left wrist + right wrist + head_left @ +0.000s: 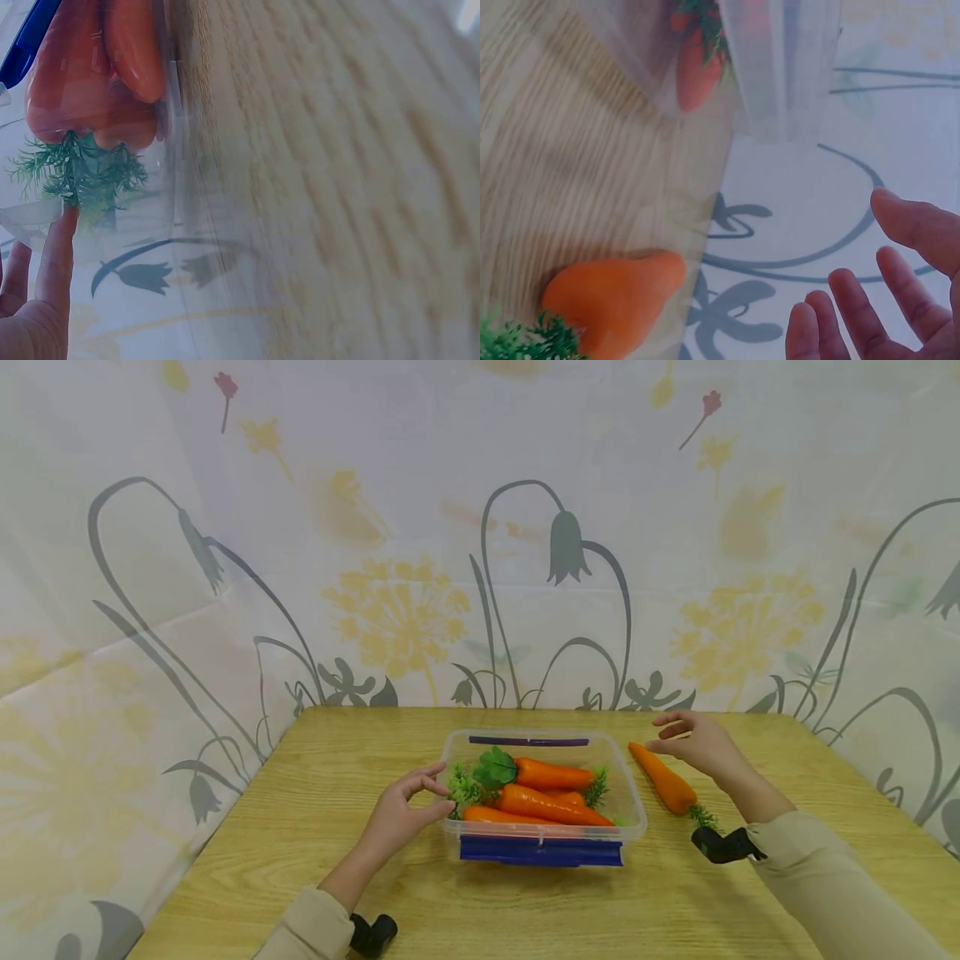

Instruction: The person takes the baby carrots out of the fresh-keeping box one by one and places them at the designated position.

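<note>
A clear plastic box [633, 806] with blue clips holds several orange carrots [555, 806] with green tops. My left hand [408, 802] is at the box's left rim, thumb and fingers apart, the fingertips right at the edge. In the left wrist view, one straight finger [58, 259] reaches up to the rim beside the leafy tops. To the right of the box, a single carrot [666, 781] lies on the table, its tip pointing away from me. My right hand [701, 745] hovers close by that tip, fingers loosely bent and holding nothing; the right wrist view shows them spread apart.
The wooden table [315, 777] runs back to a hanging cloth [420, 527] printed with flowers. On the box's front hangs a blue clip [540, 851], lowered outward. Black wrist devices [723, 845] sit at both sleeves.
</note>
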Available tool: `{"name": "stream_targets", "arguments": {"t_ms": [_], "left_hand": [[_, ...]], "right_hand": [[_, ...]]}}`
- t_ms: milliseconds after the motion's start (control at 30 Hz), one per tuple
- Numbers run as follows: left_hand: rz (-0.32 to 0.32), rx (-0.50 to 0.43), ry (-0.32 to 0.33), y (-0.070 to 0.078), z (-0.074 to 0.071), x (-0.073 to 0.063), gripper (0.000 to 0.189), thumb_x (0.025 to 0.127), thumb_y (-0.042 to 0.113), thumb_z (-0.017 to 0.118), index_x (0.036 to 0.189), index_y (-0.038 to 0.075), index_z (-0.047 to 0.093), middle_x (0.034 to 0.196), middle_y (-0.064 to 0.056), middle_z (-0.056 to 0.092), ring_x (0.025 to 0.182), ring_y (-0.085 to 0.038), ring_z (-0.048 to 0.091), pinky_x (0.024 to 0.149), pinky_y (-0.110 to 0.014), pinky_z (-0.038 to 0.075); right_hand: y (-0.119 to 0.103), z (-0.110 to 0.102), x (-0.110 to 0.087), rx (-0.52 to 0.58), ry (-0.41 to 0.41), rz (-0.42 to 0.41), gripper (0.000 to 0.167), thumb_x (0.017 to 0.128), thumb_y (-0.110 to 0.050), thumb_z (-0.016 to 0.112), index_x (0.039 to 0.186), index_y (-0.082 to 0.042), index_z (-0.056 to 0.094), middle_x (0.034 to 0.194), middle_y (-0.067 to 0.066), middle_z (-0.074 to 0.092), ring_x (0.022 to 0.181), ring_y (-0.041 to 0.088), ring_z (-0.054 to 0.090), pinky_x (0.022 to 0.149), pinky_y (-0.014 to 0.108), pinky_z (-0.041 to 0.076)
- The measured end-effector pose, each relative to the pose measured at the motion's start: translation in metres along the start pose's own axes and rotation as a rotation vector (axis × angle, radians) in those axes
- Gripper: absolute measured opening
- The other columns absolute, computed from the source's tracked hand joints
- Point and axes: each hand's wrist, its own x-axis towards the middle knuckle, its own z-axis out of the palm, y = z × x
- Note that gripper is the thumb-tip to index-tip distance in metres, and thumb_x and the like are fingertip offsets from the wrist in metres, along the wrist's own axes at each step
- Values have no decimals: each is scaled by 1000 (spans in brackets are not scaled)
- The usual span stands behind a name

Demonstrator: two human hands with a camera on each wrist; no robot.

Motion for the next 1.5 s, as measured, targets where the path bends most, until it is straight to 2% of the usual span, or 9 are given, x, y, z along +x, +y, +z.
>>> {"name": "stream_targets", "arguments": {"t_ms": [267, 433, 700, 967, 1267, 1367, 1500], "left_hand": [[-4, -1, 0, 2, -2, -2, 12, 82, 17, 72, 90, 9, 69, 137, -5, 48, 133, -32, 31, 101, -59, 26], [-3, -5, -1, 3, -2, -3, 12, 82, 17, 72, 90, 9, 69, 137, -5, 48, 133, -31, 31, 102, -60, 25], [-2, -10, -4, 3, -2, -3, 12, 82, 17, 72, 90, 9, 69, 137, -4, 48, 133, -31, 31, 102, -60, 24], [3, -15, -9, 0, -2, -1, 12, 83, 17, 72, 91, 9, 69, 137, -5, 48, 133, -31, 31, 102, -59, 24], [9, 2, -2, -1, -2, 0, 10, 83, 16, 72, 90, 9, 69, 136, -4, 49, 132, -32, 32, 102, -59, 25], [10, 1, -7, -2, -1, 0, 10, 83, 16, 72, 90, 9, 69, 136, -3, 49, 132, -32, 31, 102, -59, 24], [13, -8, -12, -3, -1, 0, 11, 83, 16, 71, 91, 9, 68, 137, -4, 48, 132, -32, 31, 102, -59, 24]], "right_hand": [[-18, 8, 8, 6, -9, -25, 52, 85, -28, 69, 122, 4, 52, 111, 24, 56, 98, 39, 53, 78, 46, 47], [-27, 14, 14, 5, -26, -72, 48, 85, -25, 69, 120, 4, 53, 109, 24, 57, 97, 38, 56, 78, 44, 48], [-38, 28, 22, 71, -120, -155, 42, 85, -15, 69, 117, 7, 54, 110, 28, 55, 97, 36, 57, 80, 44, 49], [-48, 36, 29, 61, -189, -217, 39, 85, -13, 69, 117, 4, 55, 106, 20, 58, 97, 35, 59, 82, 44, 49], [-57, 42, 40, 55, -269, -250, 40, 84, -12, 69, 118, 4, 55, 108, 21, 59, 101, 38, 57, 83, 45, 49], [-58, 46, 44, 57, -313, -264, 41, 84, -12, 70, 118, 4, 55, 108, 21, 59, 101, 37, 57, 83, 44, 50], [-57, 52, 49, 76, -422, -277, 40, 85, -12, 68, 119, 3, 53, 111, 22, 58, 104, 35, 56, 84, 42, 49]]}}
